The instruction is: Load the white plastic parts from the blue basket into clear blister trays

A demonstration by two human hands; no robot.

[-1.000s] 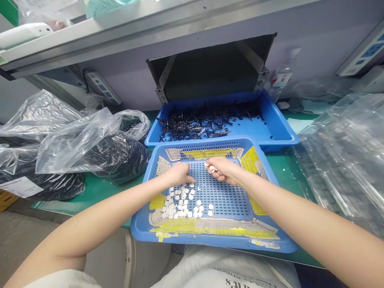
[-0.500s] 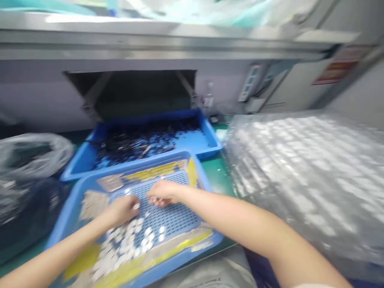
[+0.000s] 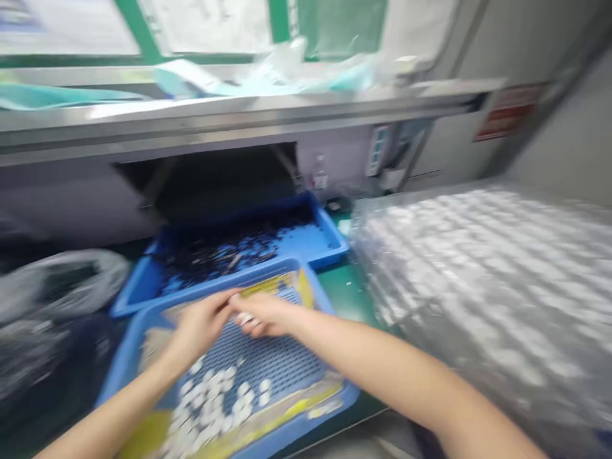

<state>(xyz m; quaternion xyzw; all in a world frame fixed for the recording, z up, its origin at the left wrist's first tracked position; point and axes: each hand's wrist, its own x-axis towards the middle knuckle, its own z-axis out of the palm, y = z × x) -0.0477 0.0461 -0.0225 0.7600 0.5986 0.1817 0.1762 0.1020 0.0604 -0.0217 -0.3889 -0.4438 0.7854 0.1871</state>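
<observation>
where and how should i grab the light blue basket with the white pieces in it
I'd take the basket by its left and right side rims at once, coming from outside. Both rims stand out as raised edges, while the far rim is close against the blue tray. Keep it level, since the white pieces lie loose inside.

Looks moderately bright and cool over the blue basket (image 3: 319,290), lit seemingly from above. Gleams along the shelf (image 3: 287,118) beyond the basket, then drops into shade beneath, nearly black inside the opening (image 3: 224,185). Glares in pale streaks off the plastic-covered stack (image 3: 478,268) right of the basket. Smears throughout with motion blur, softening outlines of the white pieces (image 3: 210,401) in the basket and stretching toward the edges.
</observation>
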